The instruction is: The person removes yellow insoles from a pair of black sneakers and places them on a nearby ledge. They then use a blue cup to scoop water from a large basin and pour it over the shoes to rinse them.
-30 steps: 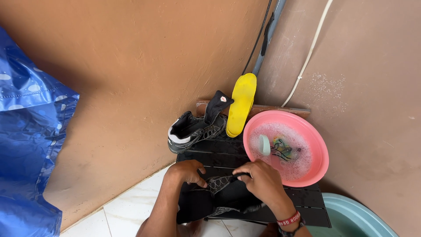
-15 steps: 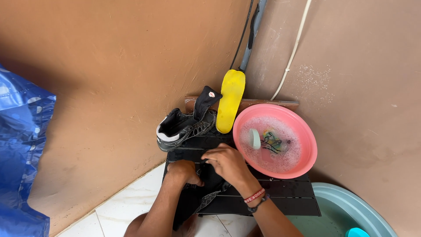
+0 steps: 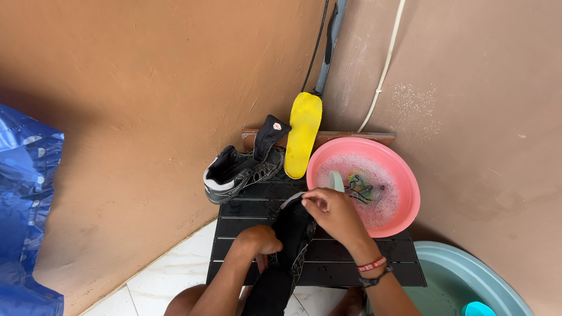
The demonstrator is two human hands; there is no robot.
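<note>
Lying low in the centre of the frame, a black shoe [image 3: 291, 246] was held across the dark slatted bench [image 3: 328, 257]. The left hand [image 3: 260, 240] was closed round its side, and the right hand [image 3: 331, 210] was pinched on its tongue near the toe. A slip seemed possible: wet slats and a soapy upper could let the shoe slide off toward the floor. A pink basin [image 3: 404, 199] of suds was set just right of the hands, close enough to be knocked. A second shoe [image 3: 234, 172] and a yellow insole [image 3: 303, 131] were leaned against the wall behind; a teal tub [image 3: 468, 275] was seen at lower right.
</note>
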